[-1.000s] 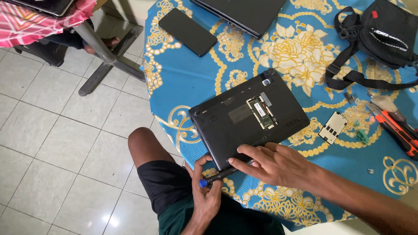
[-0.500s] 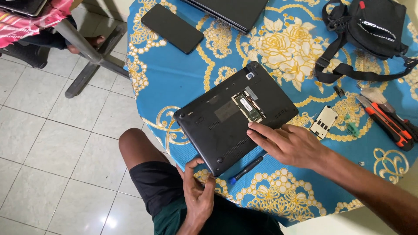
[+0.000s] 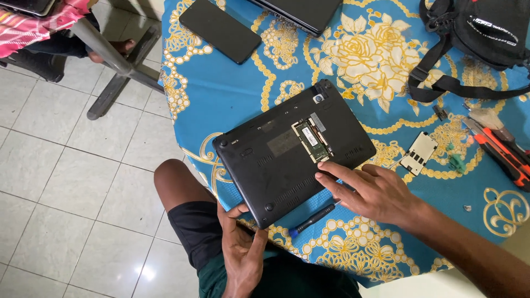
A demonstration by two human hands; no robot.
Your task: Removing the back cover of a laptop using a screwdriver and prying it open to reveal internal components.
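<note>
A black laptop lies upside down on the blue floral tablecloth, its memory bay open with a green memory module showing. My right hand rests flat on the laptop's near right edge, fingertips just below the open bay. My left hand grips the laptop's near corner from under the table edge, thumb on the rim. A blue-tipped screwdriver lies on the cloth beside my right hand.
The removed bay cover lies right of the laptop. A red and black utility knife and a black bag sit at the right. A black phone and a second laptop lie at the back. Small screws are loose.
The screwdriver has left my left hand and lies on the cloth. My left hand has taken the laptop's corner. My right hand slid up toward the open bay.
</note>
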